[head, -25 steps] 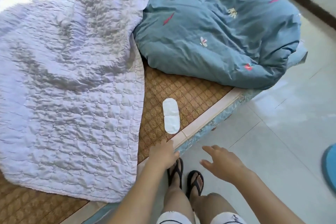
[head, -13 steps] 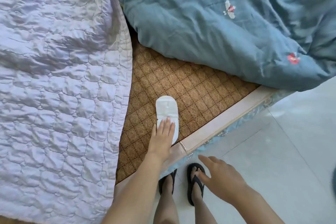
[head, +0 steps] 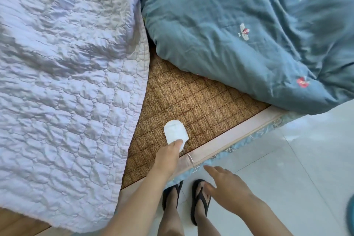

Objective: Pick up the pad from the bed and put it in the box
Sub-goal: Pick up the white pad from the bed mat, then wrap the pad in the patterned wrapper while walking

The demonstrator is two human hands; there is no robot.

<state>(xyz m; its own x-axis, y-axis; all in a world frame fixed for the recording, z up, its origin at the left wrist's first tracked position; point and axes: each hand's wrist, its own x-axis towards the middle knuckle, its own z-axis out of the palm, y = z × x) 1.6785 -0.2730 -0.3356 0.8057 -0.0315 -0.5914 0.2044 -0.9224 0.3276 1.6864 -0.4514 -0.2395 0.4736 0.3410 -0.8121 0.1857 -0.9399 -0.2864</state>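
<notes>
The white pad is held at its near end by the left hand, the fingers closed over it; the thumb is hidden, so a true pinch can only be presumed. Beyond the fingers, the pad's far end lies over the woven mat of the bed (near its pale edge). The right hand hovers over the floor, fingers loosely spread, empty.
</notes>
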